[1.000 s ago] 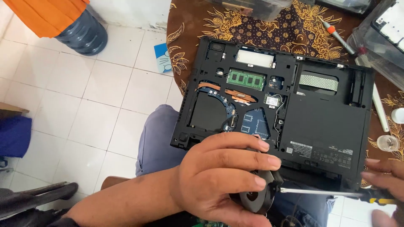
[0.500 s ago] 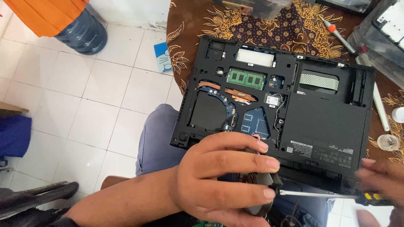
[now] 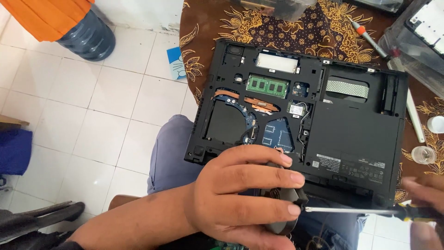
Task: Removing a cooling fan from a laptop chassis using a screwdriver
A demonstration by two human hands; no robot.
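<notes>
My left hand grips a round black laptop cooling fan over my lap, fingers wrapped across its top. My right hand, blurred at the lower right edge, holds a screwdriver with a yellow and black handle; its thin shaft points left and its tip touches the fan's edge by my left fingertips. Just beyond lies an opened black laptop, underside up, with a green memory stick, copper heat pipes and an empty round fan bay.
The laptop rests on a round table with a brown patterned cloth. An orange-tipped tool, a clear plastic box, a white stick and small cups sit at the right. A blue water jug stands on the white tiled floor.
My left hand turned the fan slightly in its grip. The screwdriver tip stays at the fan's edge while my right hand shifts a little.
</notes>
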